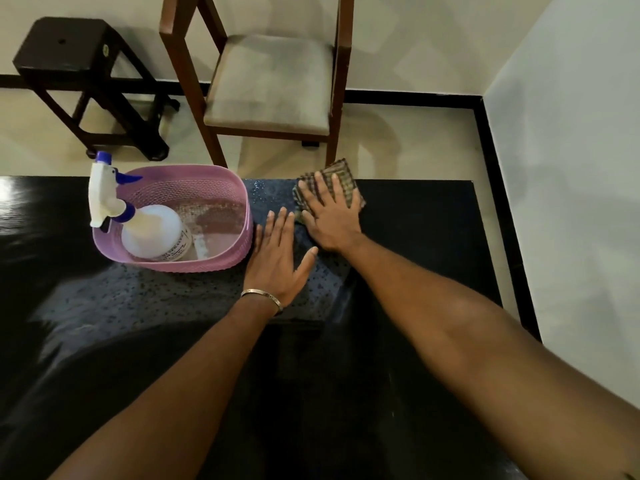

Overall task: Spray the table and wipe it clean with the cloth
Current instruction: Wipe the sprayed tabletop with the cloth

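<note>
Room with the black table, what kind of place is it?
Probably a room in a home, maybe a dining room. There is a wooden chair with a cushion, a dark stool, and a pink basket on the shiny table.

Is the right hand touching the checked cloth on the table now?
Touching. The head view shows the right hand lying flat with spread fingers on the checked cloth, pressing it onto the black table.

Bottle (152, 233) in basket (239, 202), cloth (343, 174) right.

Cloth (341, 178) mostly hidden under right hand (330, 216) (near edge unseen); bottle label (176, 249) unreadable.
</note>
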Tool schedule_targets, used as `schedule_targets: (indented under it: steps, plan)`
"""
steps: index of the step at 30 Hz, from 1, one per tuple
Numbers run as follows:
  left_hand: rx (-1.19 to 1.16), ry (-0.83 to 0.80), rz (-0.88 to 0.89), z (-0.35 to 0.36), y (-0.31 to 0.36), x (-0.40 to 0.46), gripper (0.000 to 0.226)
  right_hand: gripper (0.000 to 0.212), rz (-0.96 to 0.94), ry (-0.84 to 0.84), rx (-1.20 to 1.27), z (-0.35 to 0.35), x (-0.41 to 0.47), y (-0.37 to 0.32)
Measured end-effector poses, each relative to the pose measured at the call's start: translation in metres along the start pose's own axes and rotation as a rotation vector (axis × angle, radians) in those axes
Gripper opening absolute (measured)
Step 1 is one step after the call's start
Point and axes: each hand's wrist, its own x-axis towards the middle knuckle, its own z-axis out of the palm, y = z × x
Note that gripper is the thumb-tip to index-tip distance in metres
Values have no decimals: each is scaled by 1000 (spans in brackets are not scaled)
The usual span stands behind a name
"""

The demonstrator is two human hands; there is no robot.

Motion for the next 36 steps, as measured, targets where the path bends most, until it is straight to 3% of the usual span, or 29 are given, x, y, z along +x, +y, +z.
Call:
schedule_targets:
  steps: [4, 9, 12, 15, 22, 27, 29, 36]
  plan:
    - [8, -4, 9, -1, -3, 4, 81, 60, -59, -10, 0, -2, -14, 41]
    - [-4, -13, 28, 5, 11, 9, 80, 60, 350, 51, 31, -8, -61, 158]
    - [-26, -19, 29, 6, 15, 6, 81, 61, 447, 32, 54, -10, -76, 176]
    - [-59, -27, 30, 4, 11, 2, 79, 62, 441, 59, 54, 0, -75, 130]
    - [-55, -56, 32, -6, 0, -11, 77, 69, 19, 30, -24, 52, -140, -50]
    - [-43, -44, 44, -12, 3, -26, 78, 57, -169, 16, 33, 65, -178, -67]
    - [-63, -34, 53, -10, 8, -36, 80, 59, -86, 19, 49, 60, -185, -43]
    - [-84, -32, 37, -2, 29, -76, 81, 61, 489, 1, 91, 35, -238, 102]
